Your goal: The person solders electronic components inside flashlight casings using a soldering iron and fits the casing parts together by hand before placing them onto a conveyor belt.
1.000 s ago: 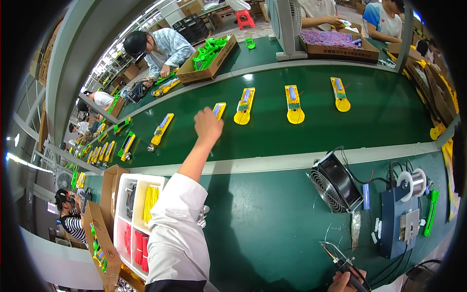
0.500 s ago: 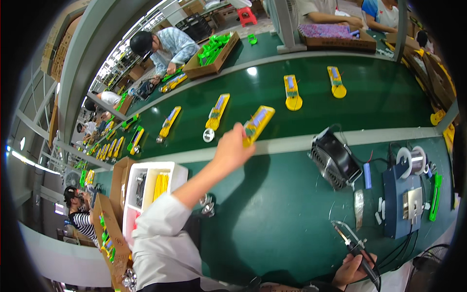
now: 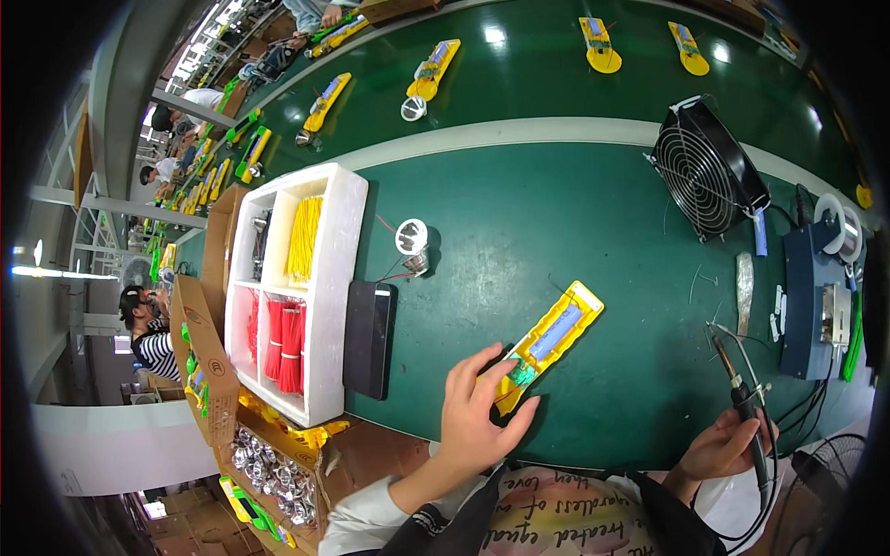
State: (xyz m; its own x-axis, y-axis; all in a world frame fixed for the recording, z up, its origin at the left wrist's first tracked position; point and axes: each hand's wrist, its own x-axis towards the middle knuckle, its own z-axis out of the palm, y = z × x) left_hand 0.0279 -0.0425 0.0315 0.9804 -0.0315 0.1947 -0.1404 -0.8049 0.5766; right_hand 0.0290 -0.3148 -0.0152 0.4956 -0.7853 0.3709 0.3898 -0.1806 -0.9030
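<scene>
My left hand (image 3: 477,412) has its thumb and fingers around the near end of a yellow flashlight housing (image 3: 581,306), which lies slanted on the green bench. Inside the housing are a blue cylindrical cell (image 3: 556,334) and a green circuit board (image 3: 524,372), partly covered by my fingertips. At the lower right my right hand (image 3: 728,447) grips a soldering iron (image 3: 744,398) with a curved metal guide beside its tip. The tip points up and left, apart from the housing. Two silvery reflector cups (image 3: 412,237) with thin wires rest farther up the bench.
A white foam box (image 3: 345,222) of sorted wires stands left, beside a black flat device (image 3: 371,338). A black fan (image 3: 709,171), a solder spool (image 3: 839,230) and a blue soldering station (image 3: 805,306) occupy the right. Several yellow housings (image 3: 433,69) lie on the far green belt.
My left hand has brought the yellow housing from the belt's edge down onto the near bench. The view has tilted downward. My right hand still holds the soldering iron.
</scene>
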